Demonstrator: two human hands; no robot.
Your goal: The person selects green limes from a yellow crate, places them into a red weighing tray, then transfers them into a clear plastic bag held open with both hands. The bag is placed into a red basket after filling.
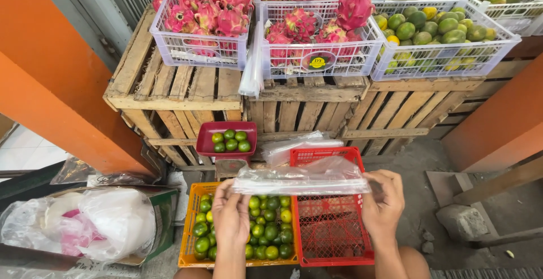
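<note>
I'm holding a stack of clear plastic bags (300, 181) w/ both hands, stretched flat btwn them above the baskets. My left hand (231, 214) is pinching the left end, fingers curled shut on the edge, thumb on top. My right hand (383, 202) is gripping the right end, fingers closed around the plastic. The bags are hanging level, just over the spot where the 2 baskets are meeting.

Under my left hand an orange basket (189, 239) is sitting on the ground, holding small green limes (270, 228). Touching its right side, a red basket (334, 239) is sitting under my right hand, w/ only its mesh bottom showing. More clear plastic bags (300, 146) are lying just behind the red basket.

A dark red tray (205, 143) w/ 6 limes (230, 141) is resting near the wooden crates (186, 95), behind the orange basket. On top of the crates, white baskets are standing in a row: 2 w/ pink dragon fruit (209, 4), and on the right ones w/ green & yellow citrus (430, 27). At far left a white plastic bag (107, 222) is lying in a box, well apart from my hands. A grey stone (464, 221) is sitting on the ground at right.
</note>
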